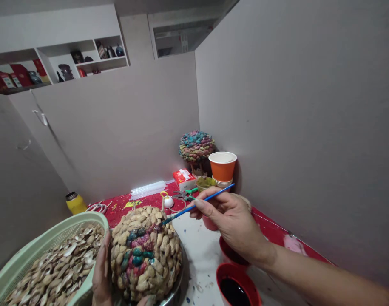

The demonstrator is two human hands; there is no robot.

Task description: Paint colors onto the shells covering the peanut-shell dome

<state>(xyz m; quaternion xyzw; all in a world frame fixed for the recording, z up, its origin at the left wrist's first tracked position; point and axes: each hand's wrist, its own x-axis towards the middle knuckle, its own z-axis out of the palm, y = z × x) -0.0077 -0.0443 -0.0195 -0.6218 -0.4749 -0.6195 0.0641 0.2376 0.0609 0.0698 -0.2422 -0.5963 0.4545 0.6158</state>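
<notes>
Above the red-covered table, right hand angled down-left, palm inward

Blue brush, tan peanut-shell ball patched teal and magenta, red cup, pale-green basket, orange tub

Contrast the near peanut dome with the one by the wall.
The near dome is mostly bare tan with a few pink, blue and green patches; the far dome is coloured nearly all over. The near dome has the left hand and a brush against it; the far dome stands untouched on legs. Both are rounded.
</notes>
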